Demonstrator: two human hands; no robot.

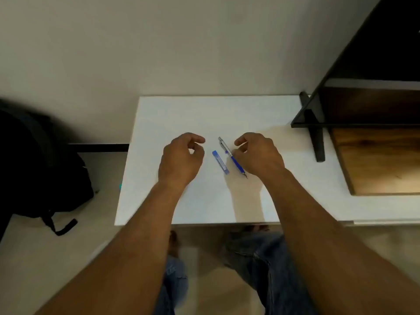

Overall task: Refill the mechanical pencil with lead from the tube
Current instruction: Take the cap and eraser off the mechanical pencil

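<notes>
A mechanical pencil (231, 156) with a silver upper half and a blue grip lies on the white table (204, 114), its tip pointing toward me and to the right. Just left of it, almost parallel, lies a small blue lead tube (220, 162). My left hand (181, 159) hovers left of the tube, fingers curled loosely and holding nothing. On the other side of the pencil is my right hand (261, 155), with curled fingers close to the barrel; no grip on it is visible.
A dark shelf unit (363, 87) with a wooden board (381, 160) stands at the table's right. A black backpack (38, 169) sits on the floor to the left. My legs in jeans (261, 258) show below the table's near edge.
</notes>
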